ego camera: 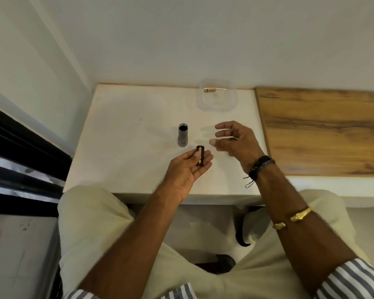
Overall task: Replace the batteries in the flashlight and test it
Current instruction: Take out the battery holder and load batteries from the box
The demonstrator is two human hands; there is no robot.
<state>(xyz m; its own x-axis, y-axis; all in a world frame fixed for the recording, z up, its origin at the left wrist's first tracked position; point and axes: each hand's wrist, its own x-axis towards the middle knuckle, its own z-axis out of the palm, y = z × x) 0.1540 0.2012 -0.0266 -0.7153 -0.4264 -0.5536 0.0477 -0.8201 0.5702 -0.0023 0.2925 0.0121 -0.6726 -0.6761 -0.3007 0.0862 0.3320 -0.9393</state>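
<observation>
A grey flashlight body stands upright on the white table, its open dark end facing up. Just in front of it, my left hand holds a small black battery holder between thumb and fingers, with a copper-coloured battery showing inside. My right hand hovers to the right of the flashlight, fingers spread and loosely curved, holding nothing. A clear plastic container at the table's far edge holds one copper-and-black battery.
A wood-grain surface adjoins the white table on the right. White walls close in behind and to the left, and a dark window frame runs along the left side. My knees sit under the table's front edge.
</observation>
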